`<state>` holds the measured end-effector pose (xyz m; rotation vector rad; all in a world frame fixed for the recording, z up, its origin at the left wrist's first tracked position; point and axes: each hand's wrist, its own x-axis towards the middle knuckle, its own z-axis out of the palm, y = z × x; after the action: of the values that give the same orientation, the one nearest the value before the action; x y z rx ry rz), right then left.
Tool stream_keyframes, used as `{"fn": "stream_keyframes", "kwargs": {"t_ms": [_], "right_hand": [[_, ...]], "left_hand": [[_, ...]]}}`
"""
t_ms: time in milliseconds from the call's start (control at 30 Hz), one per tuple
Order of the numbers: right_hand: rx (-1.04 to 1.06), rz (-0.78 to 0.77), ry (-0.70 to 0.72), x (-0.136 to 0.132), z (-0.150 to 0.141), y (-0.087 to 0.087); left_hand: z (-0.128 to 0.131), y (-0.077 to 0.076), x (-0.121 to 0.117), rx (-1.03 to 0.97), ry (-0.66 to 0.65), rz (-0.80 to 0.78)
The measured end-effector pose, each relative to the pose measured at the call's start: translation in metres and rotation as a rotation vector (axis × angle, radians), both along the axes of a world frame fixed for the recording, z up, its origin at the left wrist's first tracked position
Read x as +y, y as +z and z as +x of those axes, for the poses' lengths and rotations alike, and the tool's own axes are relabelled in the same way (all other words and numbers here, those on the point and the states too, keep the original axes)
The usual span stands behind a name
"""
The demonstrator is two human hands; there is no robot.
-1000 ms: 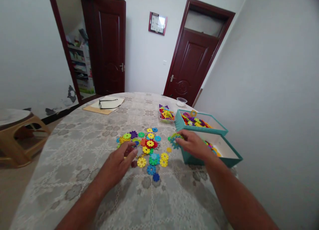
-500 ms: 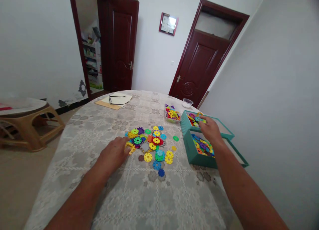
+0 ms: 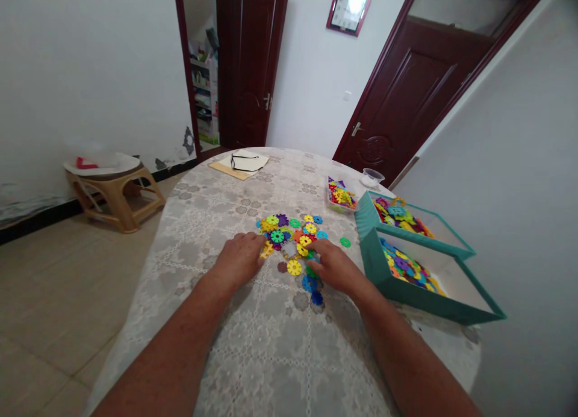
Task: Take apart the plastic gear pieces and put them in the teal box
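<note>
A loose pile of colourful plastic interlocking discs (image 3: pixel 277 236), notched like snowflakes or gears, lies on the patterned tablecloth. At the pile's left edge, my left hand (image 3: pixel 242 256) has its fingers bent round a yellow plastic piece (image 3: pixel 267 249), partly hidden by the fingers. My right hand (image 3: pixel 333 263) reaches over the pile's right side, its thumb and index finger apart. Its fingertips are at a yellow disc (image 3: pixel 304 246), with green and blue discs partly covered below. Nearer me lie another yellow disc (image 3: pixel 294 268) and a dark blue disc (image 3: pixel 316 298).
Two teal boxes (image 3: pixel 374 266) with discs and other pieces stand on the right. Behind are a clear tub (image 3: pixel 342 197) of small pieces and a clear bowl (image 3: pixel 372 177). Glasses (image 3: pixel 246 163) rest on papers at the back left. A stool (image 3: pixel 117 194) stands left.
My right hand carried a blue-green piece to the back teal box, left it there and came back to the pile. My left hand now has the yellow piece. The view has turned left and down.
</note>
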<state>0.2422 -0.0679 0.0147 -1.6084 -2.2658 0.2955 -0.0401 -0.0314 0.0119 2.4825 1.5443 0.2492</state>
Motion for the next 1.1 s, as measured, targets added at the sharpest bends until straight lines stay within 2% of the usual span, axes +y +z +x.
{"fn": "stream_keyframes", "kwargs": {"t_ms": [133, 267, 400, 600, 733, 900, 1000, 1100], "right_hand": [[-0.03, -0.04, -0.062, -0.009, 0.018, 0.005], [-0.02, -0.163, 0.015, -0.02, 0.034, 0.004], [-0.032, -0.161, 0.029, -0.023, 0.032, -0.002], [0.061, -0.157, 0.078, -0.021, 0.037, 0.002], [0.176, -0.236, 0.085, -0.02, 0.046, 0.01], [0.134, -0.087, 0.029, -0.014, 0.051, 0.006], [0.088, -0.015, 0.002, -0.01, 0.049, 0.0], [0.135, 0.084, 0.011, -0.011, 0.038, -0.003]], "left_hand": [[0.003, 0.004, -0.003, 0.046, 0.022, -0.001], [0.006, 0.004, -0.004, 0.077, 0.032, 0.004], [0.01, 0.006, -0.006, 0.067, 0.058, 0.017], [0.011, 0.019, -0.013, -0.098, 0.055, -0.056], [0.008, 0.013, -0.01, -0.218, -0.011, -0.064], [0.005, 0.007, -0.004, -0.234, -0.073, -0.076], [0.006, 0.012, -0.004, -0.252, -0.061, -0.098], [0.008, 0.018, -0.008, -0.258, -0.046, -0.112]]}}
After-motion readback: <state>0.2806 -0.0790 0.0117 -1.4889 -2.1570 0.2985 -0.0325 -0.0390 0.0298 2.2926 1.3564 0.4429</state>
